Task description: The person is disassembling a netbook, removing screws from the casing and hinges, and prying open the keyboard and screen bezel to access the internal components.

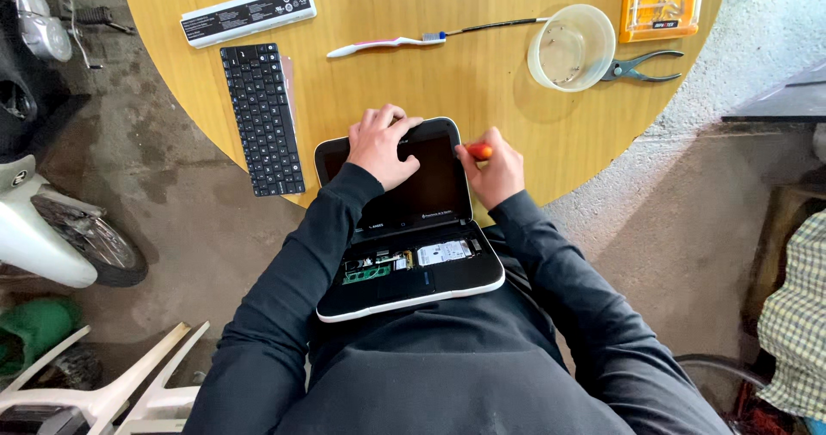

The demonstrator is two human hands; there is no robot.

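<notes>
Two hands on the opened laptop [404, 228]: I noted left hand [384, 147] spread flat on its screen, right hand [494, 170] clamped around an orange-handled screwdriver [478, 151] at the right edge.

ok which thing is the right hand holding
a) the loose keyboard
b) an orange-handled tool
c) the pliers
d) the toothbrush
b, since the right hand has its fingers closed on an orange-handled tool at the edge of the laptop screen, while the pliers, toothbrush and loose keyboard lie untouched on the round table.
</notes>
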